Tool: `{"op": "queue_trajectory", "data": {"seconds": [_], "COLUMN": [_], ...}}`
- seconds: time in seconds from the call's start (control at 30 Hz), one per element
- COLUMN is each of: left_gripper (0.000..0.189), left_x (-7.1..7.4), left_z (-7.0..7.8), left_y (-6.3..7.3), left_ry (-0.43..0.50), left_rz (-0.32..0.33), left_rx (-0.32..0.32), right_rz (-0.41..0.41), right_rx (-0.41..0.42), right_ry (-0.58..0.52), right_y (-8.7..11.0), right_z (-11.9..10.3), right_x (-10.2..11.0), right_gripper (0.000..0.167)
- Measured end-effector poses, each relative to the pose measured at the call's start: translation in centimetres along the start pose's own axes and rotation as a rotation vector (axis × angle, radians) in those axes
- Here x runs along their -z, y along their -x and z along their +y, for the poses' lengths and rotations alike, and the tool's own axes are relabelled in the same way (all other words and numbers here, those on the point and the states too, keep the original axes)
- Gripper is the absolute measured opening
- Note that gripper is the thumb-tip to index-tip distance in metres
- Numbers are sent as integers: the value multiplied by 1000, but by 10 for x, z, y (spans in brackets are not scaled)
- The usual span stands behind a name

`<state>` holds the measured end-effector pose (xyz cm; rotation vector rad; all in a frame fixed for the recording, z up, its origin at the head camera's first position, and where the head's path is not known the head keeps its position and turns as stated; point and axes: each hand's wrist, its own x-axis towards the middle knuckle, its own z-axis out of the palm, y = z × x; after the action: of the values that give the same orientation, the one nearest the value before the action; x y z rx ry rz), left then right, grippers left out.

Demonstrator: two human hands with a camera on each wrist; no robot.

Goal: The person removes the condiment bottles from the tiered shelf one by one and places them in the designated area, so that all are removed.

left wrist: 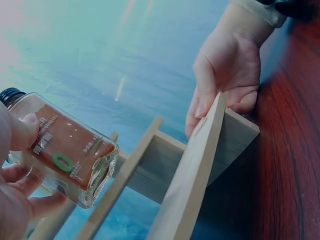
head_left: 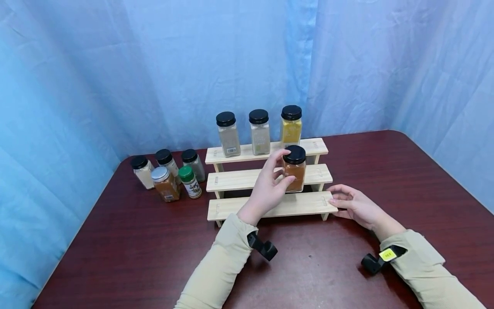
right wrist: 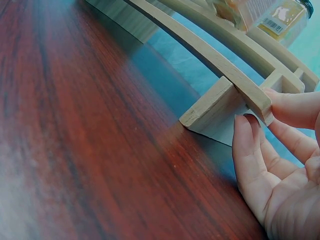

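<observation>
My left hand (head_left: pixel 266 189) grips a square glass spice jar (head_left: pixel 295 176) of reddish-brown powder with a black lid, thumb on one side and fingers on the other. The jar is at the right part of the middle step of a three-step wooden rack (head_left: pixel 235 208); whether its base touches the wood I cannot tell. At the rack's right end, my right hand (head_left: pixel 356 208) pinches the lowest board (right wrist: pixel 245 92), thumb against the board's end and fingers below. Behind, on the top step, stand two jars of greyish contents (head_left: pixel 229 135) (head_left: pixel 260 133) and a jar of yellow powder (head_left: pixel 291 128).
Left of the rack, several containers stand on the dark red table (head_left: pixel 115 249): black-lidded jars (head_left: pixel 143 174), a silver-lidded brown jar (head_left: pixel 167 185) and a small green-capped bottle (head_left: pixel 191 184). Blue curtains (head_left: pixel 185 64) hang around the table's back and sides.
</observation>
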<state>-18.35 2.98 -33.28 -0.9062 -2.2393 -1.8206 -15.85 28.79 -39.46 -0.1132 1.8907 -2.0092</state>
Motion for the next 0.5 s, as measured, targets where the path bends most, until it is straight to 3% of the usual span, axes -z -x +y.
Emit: {"op": "queue_trajectory", "data": {"seconds": [0.5], "left_gripper": [55], "left_x": [16], "left_z": [17], "left_y": [24], "left_ry": [49], "left_rz": [-34], "left_rx": [-54], "right_rz": [-10], "right_rx": [11], "right_ry": [-8], "right_y": [0], "right_z": [1], "right_x": [1], "right_gripper": [24]}}
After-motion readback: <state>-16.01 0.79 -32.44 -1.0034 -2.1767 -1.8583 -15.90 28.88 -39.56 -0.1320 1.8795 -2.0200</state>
